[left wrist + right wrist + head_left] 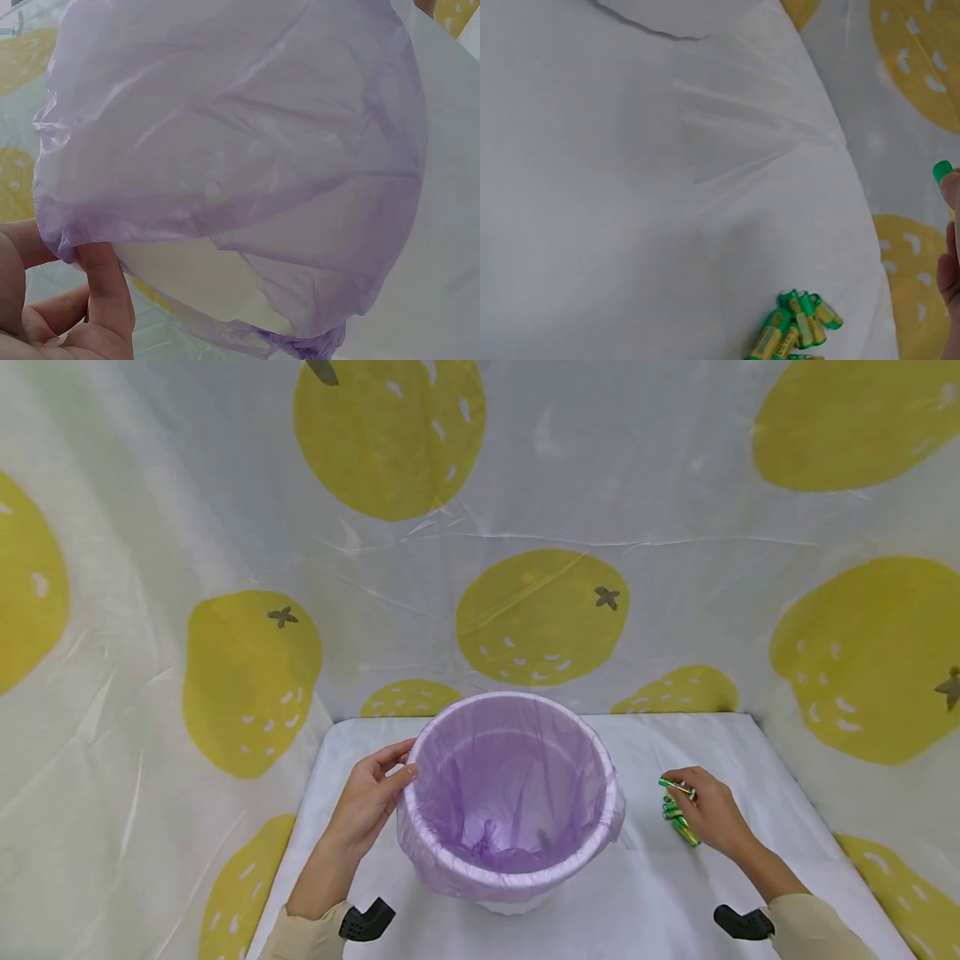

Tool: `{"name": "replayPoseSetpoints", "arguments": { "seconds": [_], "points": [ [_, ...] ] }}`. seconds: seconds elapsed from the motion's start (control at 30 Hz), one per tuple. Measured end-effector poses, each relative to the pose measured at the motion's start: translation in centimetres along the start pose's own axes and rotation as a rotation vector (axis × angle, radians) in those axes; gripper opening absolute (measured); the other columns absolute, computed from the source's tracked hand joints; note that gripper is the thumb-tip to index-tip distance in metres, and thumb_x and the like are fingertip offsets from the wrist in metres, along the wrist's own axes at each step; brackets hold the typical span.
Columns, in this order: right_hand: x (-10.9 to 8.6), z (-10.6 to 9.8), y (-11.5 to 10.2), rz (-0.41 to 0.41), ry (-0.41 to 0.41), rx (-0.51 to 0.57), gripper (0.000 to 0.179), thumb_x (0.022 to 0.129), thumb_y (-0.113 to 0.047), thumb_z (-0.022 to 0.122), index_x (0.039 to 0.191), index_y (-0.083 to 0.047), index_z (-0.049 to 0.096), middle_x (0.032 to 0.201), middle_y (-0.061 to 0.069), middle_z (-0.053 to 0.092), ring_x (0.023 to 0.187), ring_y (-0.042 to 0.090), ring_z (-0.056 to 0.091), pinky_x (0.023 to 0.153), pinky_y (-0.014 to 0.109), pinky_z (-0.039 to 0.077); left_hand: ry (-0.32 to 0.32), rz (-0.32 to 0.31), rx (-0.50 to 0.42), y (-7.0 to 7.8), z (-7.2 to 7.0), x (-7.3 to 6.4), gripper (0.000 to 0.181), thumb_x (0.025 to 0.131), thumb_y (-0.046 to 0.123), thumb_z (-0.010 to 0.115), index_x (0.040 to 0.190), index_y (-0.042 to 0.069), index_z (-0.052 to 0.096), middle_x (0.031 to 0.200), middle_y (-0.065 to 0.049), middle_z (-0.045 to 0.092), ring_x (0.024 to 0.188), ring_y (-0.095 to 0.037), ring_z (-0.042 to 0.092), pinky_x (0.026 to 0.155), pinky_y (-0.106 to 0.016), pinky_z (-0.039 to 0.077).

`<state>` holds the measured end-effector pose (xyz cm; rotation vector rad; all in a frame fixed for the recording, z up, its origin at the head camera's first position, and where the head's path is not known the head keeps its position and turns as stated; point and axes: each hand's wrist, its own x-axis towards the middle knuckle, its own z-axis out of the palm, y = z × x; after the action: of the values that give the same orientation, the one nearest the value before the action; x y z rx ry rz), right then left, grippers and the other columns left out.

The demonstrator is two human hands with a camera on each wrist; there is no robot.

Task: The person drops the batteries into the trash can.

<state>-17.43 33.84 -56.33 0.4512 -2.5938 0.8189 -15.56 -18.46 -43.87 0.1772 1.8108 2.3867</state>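
A round white bin [513,907] stands mid-table, lined with a thin purple bag [517,760] folded over its rim. My left hand [367,797] grips the rim on the left side, thumb at the inner edge and fingers outside. The left wrist view shows those fingers [109,292] against the hanging edge of the bag. Right of the bin, my right hand [711,810] pinches a green and yellow battery [675,787] above a small pile of batteries [684,832]. In the right wrist view, the held battery's green end [942,172] shows at the fingertips.
A white sheet [637,910] covers the table. Behind and at both sides hangs a pale curtain [675,527] printed with yellow fruit. The batteries in the pile [802,322] lie loosely against each other, and several are visible.
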Motion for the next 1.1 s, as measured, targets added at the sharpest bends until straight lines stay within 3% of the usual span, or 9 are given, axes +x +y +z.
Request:
{"name": "replayPoseSetpoints", "arguments": {
  "seconds": [0.2,0.43,1.1],
  "points": [
    [1.1,-0.5,-0.6,-0.027,0.006,-0.007,0.024,0.087,0.010,0.075,0.108,-0.001,0.073,0.101,0.010,0.067,0.079,0.013,0.054,0.059,0.025,0.049,-0.015,0.009,0.000,-0.1,0.0,0.0,0.048,0.099,-0.006,0.062,0.144,-0.016,0.047,0.113,-0.013,0.053,0.089,-0.014,0.064,0.076,-0.023,0.058],
    [2.3,-0.8,-1.2,-0.114,0.018,0.009,0.025,0.086,0.012,0.074,0.108,0.000,0.071,0.099,0.012,0.067,0.076,0.012,0.055,0.059,0.024,0.049,-0.016,0.015,0.001,-0.2,0.0,-0.1,0.048,0.099,-0.006,0.062,0.143,-0.016,0.046,0.113,-0.014,0.053,0.091,-0.014,0.065,0.077,-0.024,0.058],
    [5.4,-2.9,-4.0,-0.145,-0.028,0.035,0.025,0.089,0.009,0.074,0.112,-0.001,0.071,0.102,0.008,0.067,0.077,0.010,0.053,0.062,0.022,0.050,-0.024,0.018,-0.013,-0.1,-0.1,0.0,0.049,0.099,-0.007,0.061,0.144,-0.017,0.045,0.114,-0.013,0.053,0.092,-0.014,0.064,0.077,-0.023,0.057]
  ]
}}
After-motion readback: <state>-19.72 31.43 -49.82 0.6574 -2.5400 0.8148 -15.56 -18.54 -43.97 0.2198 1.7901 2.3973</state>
